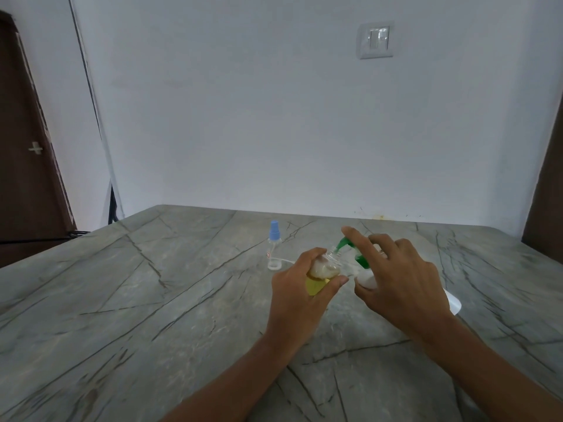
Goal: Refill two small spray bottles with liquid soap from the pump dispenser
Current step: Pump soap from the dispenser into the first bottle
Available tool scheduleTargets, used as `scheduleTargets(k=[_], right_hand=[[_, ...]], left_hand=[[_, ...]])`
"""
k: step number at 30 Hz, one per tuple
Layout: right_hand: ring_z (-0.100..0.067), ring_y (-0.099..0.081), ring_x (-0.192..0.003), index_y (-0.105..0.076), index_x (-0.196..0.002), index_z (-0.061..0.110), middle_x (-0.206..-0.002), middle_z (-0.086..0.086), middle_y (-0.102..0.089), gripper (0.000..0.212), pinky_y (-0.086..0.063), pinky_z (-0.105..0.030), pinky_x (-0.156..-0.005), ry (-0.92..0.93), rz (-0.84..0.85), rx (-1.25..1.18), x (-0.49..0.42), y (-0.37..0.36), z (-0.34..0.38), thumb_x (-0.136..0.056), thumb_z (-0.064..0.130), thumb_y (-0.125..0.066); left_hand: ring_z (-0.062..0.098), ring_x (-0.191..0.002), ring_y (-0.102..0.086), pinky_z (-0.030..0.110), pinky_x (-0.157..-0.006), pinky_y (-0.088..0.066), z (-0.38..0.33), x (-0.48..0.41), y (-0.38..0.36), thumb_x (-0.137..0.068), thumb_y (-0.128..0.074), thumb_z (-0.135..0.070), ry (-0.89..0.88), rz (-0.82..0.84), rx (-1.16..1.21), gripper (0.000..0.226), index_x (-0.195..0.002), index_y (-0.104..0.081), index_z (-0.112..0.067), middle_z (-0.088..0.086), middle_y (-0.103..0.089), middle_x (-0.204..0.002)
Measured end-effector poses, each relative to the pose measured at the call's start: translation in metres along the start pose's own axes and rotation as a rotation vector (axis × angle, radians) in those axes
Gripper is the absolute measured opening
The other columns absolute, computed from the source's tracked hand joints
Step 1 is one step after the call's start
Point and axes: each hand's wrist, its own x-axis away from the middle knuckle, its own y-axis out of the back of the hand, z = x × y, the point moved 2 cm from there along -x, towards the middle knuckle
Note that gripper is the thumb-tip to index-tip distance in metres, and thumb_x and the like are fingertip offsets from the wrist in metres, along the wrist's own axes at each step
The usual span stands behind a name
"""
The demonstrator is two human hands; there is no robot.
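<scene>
My left hand (300, 287) grips a small clear spray bottle (323, 271) with its cap off, tilted, partly filled with yellowish liquid soap. Its open neck sits under the green pump nozzle (342, 242) of the white pump dispenser (367, 281). My right hand (399, 277) is wrapped around the dispenser, with the index finger laid on top of the green pump head. A second small clear spray bottle (273, 246) with a blue cap stands upright on the table, behind and to the left of my hands. A loose white spray tube with a ring (275, 265) lies by its base.
The grey marble-patterned table (152, 300) spreads wide to the left and toward me. A white wall stands behind the table's far edge, with a switch plate (376, 39) high up. A dark door (27, 166) is at the far left.
</scene>
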Motion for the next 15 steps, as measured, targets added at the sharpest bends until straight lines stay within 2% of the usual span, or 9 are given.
scheduleTargets(k=[2, 4, 6, 9, 12, 15], right_hand=[[-0.033, -0.062, -0.096, -0.022, -0.147, 0.040, -0.124, -0.006, -0.059, 0.113, -0.057, -0.043, -0.054, 0.003, 0.021, -0.006, 0.0003, -0.0010, -0.0017, -0.055, 0.045, -0.088], [-0.033, -0.064, -0.092, -0.021, -0.148, 0.041, -0.124, -0.006, -0.059, 0.115, -0.057, -0.042, -0.053, -0.005, 0.028, -0.014, 0.0006, -0.0006, -0.0020, -0.054, 0.045, -0.088], [-0.029, -0.064, -0.080, -0.023, -0.148, 0.040, -0.116, -0.006, -0.063, 0.115, -0.055, -0.038, -0.049, -0.014, 0.029, -0.018, 0.0004, -0.0003, -0.0014, -0.054, 0.045, -0.088], [-0.023, -0.060, -0.068, -0.022, -0.149, 0.040, -0.099, -0.004, -0.066, 0.114, -0.052, -0.034, -0.047, -0.016, 0.020, -0.018, -0.0002, 0.0002, -0.0012, -0.055, 0.045, -0.087], [-0.021, -0.053, -0.062, -0.028, -0.147, 0.037, -0.088, -0.003, -0.062, 0.108, -0.046, -0.028, -0.045, -0.007, -0.011, -0.013, 0.0000, 0.0029, -0.0021, -0.056, 0.043, -0.086], [-0.022, -0.055, -0.063, -0.035, -0.141, 0.035, -0.087, -0.003, -0.063, 0.102, -0.044, -0.028, -0.044, -0.004, -0.027, -0.023, -0.0003, 0.0048, -0.0027, -0.054, 0.044, -0.087]], left_hand=[[-0.008, -0.090, -0.058, 0.003, -0.069, -0.046, -0.0008, 0.0002, -0.0002, -0.074, -0.073, -0.047, -0.006, -0.006, 0.001, 0.050, -0.117, -0.060, -0.024, -0.021, -0.061, -0.097], [-0.011, -0.089, -0.057, 0.002, -0.069, -0.045, -0.0011, 0.0009, 0.0001, -0.074, -0.073, -0.046, -0.008, -0.004, 0.004, 0.049, -0.117, -0.060, -0.024, -0.025, -0.058, -0.096], [-0.014, -0.090, -0.056, 0.001, -0.069, -0.044, -0.0002, 0.0011, 0.0000, -0.075, -0.073, -0.045, -0.009, 0.000, 0.002, 0.049, -0.117, -0.059, -0.025, -0.027, -0.057, -0.096], [-0.008, -0.089, -0.059, 0.003, -0.071, -0.046, 0.0005, 0.0010, -0.0008, -0.075, -0.073, -0.045, -0.004, 0.001, 0.004, 0.049, -0.118, -0.059, -0.025, -0.021, -0.061, -0.099], [-0.007, -0.088, -0.059, 0.003, -0.069, -0.046, -0.0019, 0.0012, -0.0013, -0.075, -0.072, -0.046, -0.016, -0.002, 0.016, 0.049, -0.117, -0.060, -0.024, -0.021, -0.062, -0.097], [-0.012, -0.090, -0.057, 0.001, -0.067, -0.044, -0.0036, 0.0017, -0.0014, -0.075, -0.071, -0.046, -0.029, -0.006, 0.018, 0.049, -0.116, -0.060, -0.023, -0.028, -0.057, -0.095]])
